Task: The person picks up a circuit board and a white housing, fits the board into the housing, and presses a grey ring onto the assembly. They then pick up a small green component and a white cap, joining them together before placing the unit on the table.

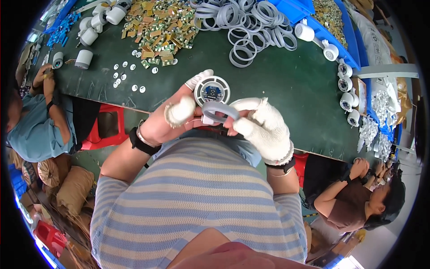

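My left hand (177, 112), with white finger covers on some fingers, holds a round white housing (200, 93) close to the table's near edge. Inside its open face sits a dark circuit board (212, 92). In a white knitted glove, my right hand (264, 127) pinches a grey plastic ring (219, 110) just below the housing, tilted and apart from its open face or barely touching; I cannot tell which. The fingertips behind the housing are partly hidden.
Grey rings (251, 27) lie heaped at the back, beside a pile of small circuit boards (159, 29). White round stickers (133, 67) are scattered left of centre. Blue bins (329, 38) and white camera-like units (345, 84) line the right. Co-workers sit on both sides.
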Available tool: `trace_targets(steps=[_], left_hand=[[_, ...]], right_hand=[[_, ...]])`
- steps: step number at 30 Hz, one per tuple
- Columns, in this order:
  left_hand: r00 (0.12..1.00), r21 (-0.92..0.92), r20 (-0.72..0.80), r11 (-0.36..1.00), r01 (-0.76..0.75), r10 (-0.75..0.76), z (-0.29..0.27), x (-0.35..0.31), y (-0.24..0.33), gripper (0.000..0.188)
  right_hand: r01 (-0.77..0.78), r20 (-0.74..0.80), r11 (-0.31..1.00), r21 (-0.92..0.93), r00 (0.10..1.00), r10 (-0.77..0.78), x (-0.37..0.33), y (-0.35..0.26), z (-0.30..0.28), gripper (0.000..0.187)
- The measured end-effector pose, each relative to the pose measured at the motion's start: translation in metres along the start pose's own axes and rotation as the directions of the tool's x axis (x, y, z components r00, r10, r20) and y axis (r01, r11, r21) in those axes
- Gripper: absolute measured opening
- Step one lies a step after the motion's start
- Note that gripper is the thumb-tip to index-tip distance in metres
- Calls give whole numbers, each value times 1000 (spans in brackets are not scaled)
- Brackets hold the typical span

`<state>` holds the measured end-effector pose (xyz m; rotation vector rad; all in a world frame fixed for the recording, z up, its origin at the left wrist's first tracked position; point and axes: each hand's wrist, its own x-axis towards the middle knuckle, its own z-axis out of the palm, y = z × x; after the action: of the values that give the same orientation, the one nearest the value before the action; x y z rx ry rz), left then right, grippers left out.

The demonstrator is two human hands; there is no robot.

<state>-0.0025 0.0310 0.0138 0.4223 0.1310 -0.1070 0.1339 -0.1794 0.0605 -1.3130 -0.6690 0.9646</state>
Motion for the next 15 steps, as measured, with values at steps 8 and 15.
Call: trace_targets(steps=[8,15], left_hand=[[997,401,1,913,-70,76,0,0,-17,114],[993,455,19,883,-113,117,-2,0,-23,112]], right_hand=[[-2,-26,999,-32,1000,1,-1,5,-2,32],[7,-73,1000,20,997,-5,-3,8,3,32]])
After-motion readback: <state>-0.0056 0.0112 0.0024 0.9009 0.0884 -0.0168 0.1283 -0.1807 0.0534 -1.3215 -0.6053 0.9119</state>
